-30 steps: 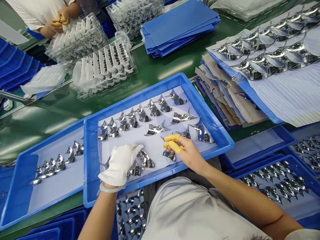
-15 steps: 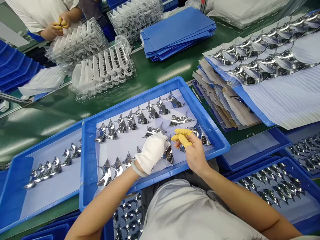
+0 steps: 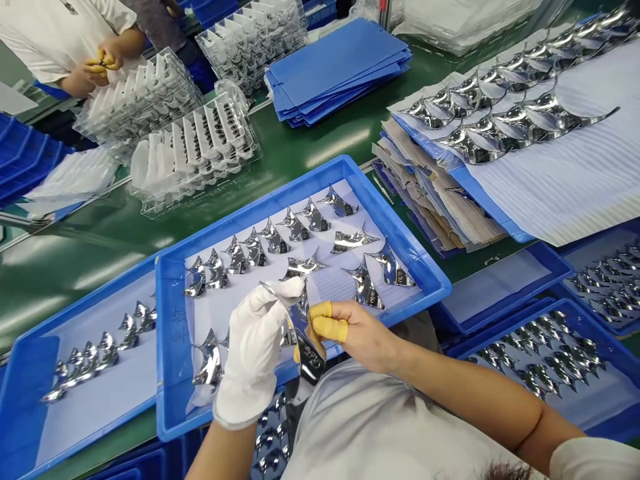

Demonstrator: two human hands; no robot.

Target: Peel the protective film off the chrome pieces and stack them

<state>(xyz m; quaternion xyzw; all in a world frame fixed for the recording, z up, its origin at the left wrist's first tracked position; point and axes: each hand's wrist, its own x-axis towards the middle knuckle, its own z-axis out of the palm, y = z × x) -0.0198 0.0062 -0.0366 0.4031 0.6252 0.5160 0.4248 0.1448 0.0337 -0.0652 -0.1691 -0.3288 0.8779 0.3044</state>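
Raised since the earlier frame: one curved, pointed chrome part (image 3: 311, 361), at the six o'clock edge of the blue rectangular plastic tray (image 3: 170, 370), clamped in the fingers of the white-gloved left hand (image 3: 253, 350) and yellow-capped right hand (image 3: 363, 330). Twelve o'clock row of chrome parts (image 3: 275, 238) unheld; remotely, I cannot tell which are finished.

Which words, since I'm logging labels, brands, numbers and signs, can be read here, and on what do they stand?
No text is clear enough to quote.
Middle blue tray: handwritten marks on its inner left wall, too blurred to read.
Held metal piece: pale marking, too blurred to read.
Other metal pieces in that tray: pale marks on some, too small to read.
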